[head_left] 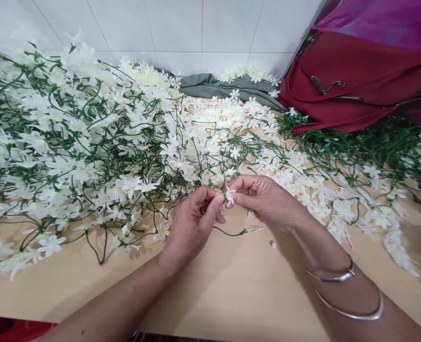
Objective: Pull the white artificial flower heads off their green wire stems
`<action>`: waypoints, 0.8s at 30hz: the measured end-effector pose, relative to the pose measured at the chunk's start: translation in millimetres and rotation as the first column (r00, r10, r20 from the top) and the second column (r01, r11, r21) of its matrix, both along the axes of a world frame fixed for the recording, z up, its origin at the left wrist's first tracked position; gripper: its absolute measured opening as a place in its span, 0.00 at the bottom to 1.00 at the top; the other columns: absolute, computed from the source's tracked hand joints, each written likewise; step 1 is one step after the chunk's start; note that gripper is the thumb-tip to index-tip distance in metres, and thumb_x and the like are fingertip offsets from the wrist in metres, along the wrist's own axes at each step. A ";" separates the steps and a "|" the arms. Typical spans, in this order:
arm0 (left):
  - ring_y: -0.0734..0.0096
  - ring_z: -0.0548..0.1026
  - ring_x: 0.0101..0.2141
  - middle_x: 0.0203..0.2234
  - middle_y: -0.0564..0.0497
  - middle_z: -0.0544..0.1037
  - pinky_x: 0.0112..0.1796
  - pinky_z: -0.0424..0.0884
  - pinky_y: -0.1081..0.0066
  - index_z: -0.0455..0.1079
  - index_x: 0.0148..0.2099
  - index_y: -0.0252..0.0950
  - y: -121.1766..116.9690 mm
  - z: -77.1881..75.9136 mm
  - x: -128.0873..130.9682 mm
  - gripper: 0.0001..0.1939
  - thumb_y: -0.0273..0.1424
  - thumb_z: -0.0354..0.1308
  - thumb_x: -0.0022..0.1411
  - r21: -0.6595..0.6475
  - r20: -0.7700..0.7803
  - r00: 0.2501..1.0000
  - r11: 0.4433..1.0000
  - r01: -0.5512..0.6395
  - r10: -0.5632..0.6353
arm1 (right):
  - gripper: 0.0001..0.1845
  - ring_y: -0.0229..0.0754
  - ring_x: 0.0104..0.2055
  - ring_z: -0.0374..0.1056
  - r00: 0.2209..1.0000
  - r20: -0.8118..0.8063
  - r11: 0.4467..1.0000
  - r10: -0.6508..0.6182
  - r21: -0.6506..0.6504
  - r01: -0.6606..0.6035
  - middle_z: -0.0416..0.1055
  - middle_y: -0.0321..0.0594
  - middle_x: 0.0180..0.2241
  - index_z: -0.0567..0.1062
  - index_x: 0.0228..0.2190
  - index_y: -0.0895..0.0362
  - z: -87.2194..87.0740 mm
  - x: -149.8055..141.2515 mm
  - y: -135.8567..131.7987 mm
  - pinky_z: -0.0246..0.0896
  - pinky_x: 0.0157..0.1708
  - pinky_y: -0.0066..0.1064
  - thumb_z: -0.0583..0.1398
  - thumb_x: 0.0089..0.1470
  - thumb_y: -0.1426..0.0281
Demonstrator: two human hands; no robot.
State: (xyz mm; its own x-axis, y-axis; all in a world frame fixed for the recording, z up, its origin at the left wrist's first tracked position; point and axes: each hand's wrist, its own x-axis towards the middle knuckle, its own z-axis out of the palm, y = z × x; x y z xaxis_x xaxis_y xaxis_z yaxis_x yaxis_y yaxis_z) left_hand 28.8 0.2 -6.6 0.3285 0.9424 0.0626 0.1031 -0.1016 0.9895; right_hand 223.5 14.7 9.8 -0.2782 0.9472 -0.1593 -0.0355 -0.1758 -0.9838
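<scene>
My left hand (192, 223) and my right hand (267, 199) meet over the beige surface, fingers pinched. Between their fingertips sits a small white artificial flower (229, 195). My left hand also pinches the end of a thin green stem (232, 232) that trails to the right below my right hand. My right wrist wears two silver bangles (339, 278). A big heap of green stems with white flowers (71, 142) lies to the left of my hands. Loose white petals and flower heads (324, 199) lie scattered to the right.
A dark red bag (356, 80) with purple cloth on top stands at the back right against the white tiled wall (196, 23). A grey cloth (214, 85) lies at the wall's foot. Bare green stems (374, 147) are piled before the bag.
</scene>
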 end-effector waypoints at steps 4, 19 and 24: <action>0.75 0.75 0.26 0.24 0.55 0.77 0.32 0.69 0.74 0.73 0.38 0.37 -0.6 0.8 -0.6 0.10 0.36 0.56 0.73 0.027 -0.039 0.999 1.000 -0.002 0.003 | 0.19 0.37 0.29 0.71 0.999 0.031 1.000 0.013 0.003 -0.013 0.77 0.35 0.26 0.78 0.27 0.55 3.1 -0.7 -0.7 0.66 0.35 0.32 0.74 0.47 0.54; 0.74 0.75 0.26 0.24 0.55 0.76 0.32 0.68 0.74 0.71 0.38 0.37 -0.9 1.6 0.3 0.11 0.36 0.55 0.74 0.031 -0.081 0.997 0.999 -0.006 0.009 | 0.19 0.39 0.31 0.71 0.999 0.042 1.000 -0.005 0.017 0.004 0.77 0.36 0.27 0.77 0.27 0.55 2.8 -6.7 -2.0 0.66 0.36 0.32 0.73 0.46 0.54; 0.76 0.77 0.27 0.26 0.56 0.76 0.34 0.72 0.75 0.70 0.42 0.36 -1.5 5.1 4.0 0.10 0.38 0.57 0.73 -0.013 0.037 0.998 0.999 -0.047 0.048 | 0.16 0.38 0.33 0.71 0.999 0.005 0.995 -0.045 0.090 0.045 0.76 0.35 0.28 0.78 0.30 0.56 10.9 -4.1 -3.3 0.65 0.39 0.32 0.71 0.51 0.57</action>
